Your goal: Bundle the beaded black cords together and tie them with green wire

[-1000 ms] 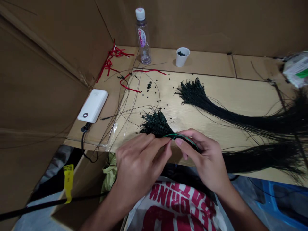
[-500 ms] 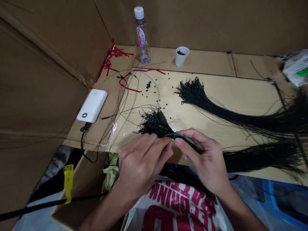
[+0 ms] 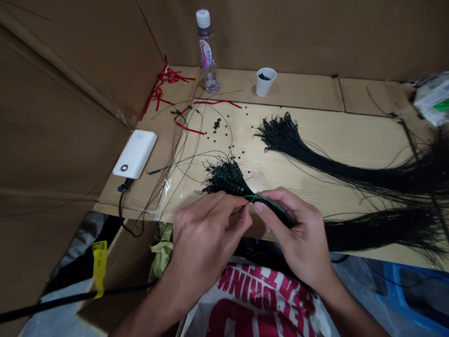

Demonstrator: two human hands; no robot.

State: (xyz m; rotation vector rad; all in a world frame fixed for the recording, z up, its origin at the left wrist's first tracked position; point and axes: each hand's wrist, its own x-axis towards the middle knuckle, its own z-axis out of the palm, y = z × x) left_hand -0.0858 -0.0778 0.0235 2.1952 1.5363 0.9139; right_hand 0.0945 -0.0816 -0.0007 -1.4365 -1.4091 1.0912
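Note:
My right hand (image 3: 303, 229) wraps round the narrow neck of a bundle of thin black strands (image 3: 372, 229), whose long ends trail off to the right. Dark green beads crowd the bundle's flared left end (image 3: 226, 178). A thin green string (image 3: 254, 197) crosses round the neck and runs along it under my right fingers. At this string, the thumb and forefinger of my left hand (image 3: 206, 234) come together in a pinch, just below the beaded end. The string's end at those fingertips is too small to make out clearly.
A second beaded bundle (image 3: 333, 164) lies behind. Loose beads (image 3: 216, 124), red ribbon (image 3: 185, 126) and stray strands are scattered leftward. A white power bank (image 3: 136, 152) with a cable, a plastic bottle (image 3: 210, 61) and a paper cup (image 3: 264, 86) of beads stand around. Cardboard walls (image 3: 298, 37) enclose the table.
My left thumb and forefinger have bowed outward, leaving a gap behind their tips. My right hand keeps its hold on the bundle, nearly unmoved.

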